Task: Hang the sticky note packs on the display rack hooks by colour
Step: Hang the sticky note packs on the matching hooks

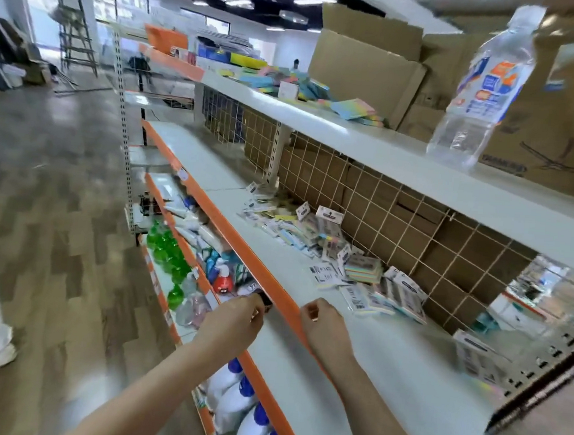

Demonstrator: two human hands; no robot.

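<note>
Sticky note packs [344, 256] lie scattered along the wire grid [415, 227] at the back of the white shelf [275, 257], whose front is bare. The left hand [236, 319] pinches a small dark object at the orange edge [236, 237]; the right hand [325, 326] is curled, holding nothing visible. A water bottle [484, 95] stands on the shelf above.

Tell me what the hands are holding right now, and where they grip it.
No sticky note pack. The left hand pinches something small and dark at the shelf edge; the right hand looks empty.
</note>
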